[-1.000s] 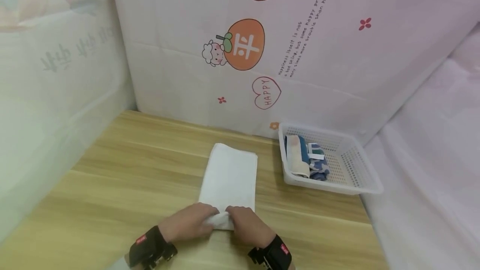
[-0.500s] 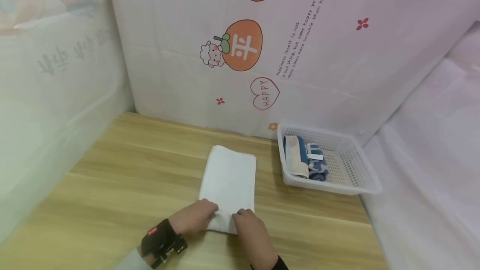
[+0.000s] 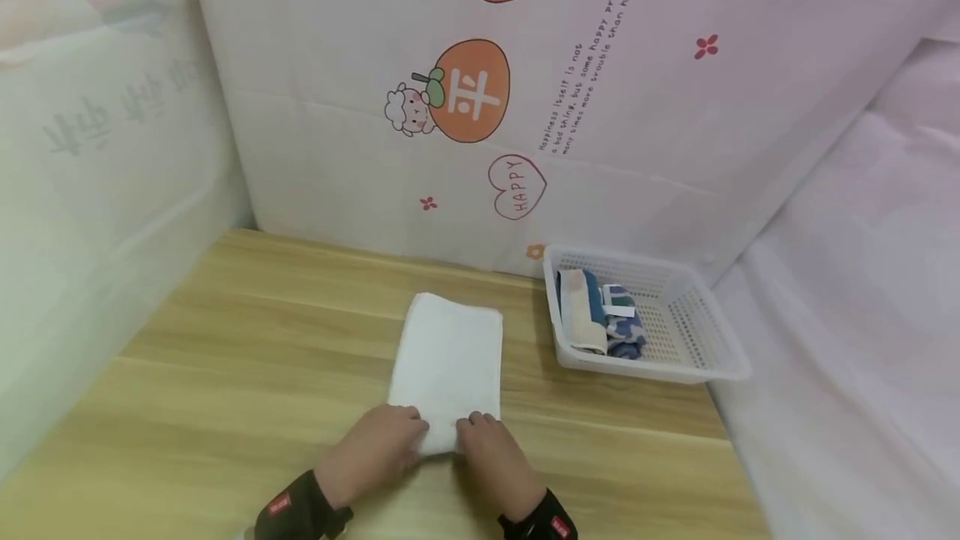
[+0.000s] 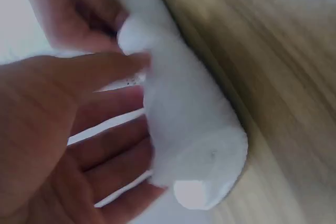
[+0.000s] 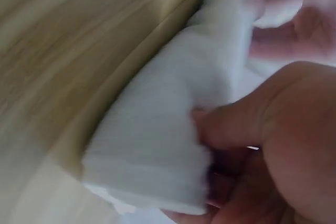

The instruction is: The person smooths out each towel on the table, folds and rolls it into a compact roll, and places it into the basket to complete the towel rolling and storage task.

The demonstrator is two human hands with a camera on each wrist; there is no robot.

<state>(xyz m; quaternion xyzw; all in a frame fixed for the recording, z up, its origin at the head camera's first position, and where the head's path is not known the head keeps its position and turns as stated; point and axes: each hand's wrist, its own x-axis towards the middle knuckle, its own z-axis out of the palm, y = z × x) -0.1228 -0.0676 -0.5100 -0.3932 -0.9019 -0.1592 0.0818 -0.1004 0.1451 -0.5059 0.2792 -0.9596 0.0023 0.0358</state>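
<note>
A white towel [image 3: 447, 357] lies on the wooden table, long and flat toward the back, with its near end rolled up. My left hand [image 3: 377, 450] grips the left part of that roll. In the left wrist view, my left thumb lies against the thick white roll [image 4: 189, 108], its fingers along the other side. Gripping the right part is my right hand [image 3: 498, 461]. The right wrist view has my right thumb pressing the roll [image 5: 157, 124], the fingers bent behind it and partly hidden by the towel. Both wrists wear black bands.
A white plastic basket [image 3: 720, 332] stands at the back right. Inside it lie a rolled cream-and-teal towel [image 3: 581, 315] and a blue patterned cloth bundle [image 3: 625, 327] with a white tag. Printed white sheets [image 3: 360, 165] hang behind and on both sides of the wooden table [image 3: 225, 373].
Half a second ago the hands sat on the near end of the towel with the right arm lower; both now grip the roll level with each other. The head view has shifted slightly.
</note>
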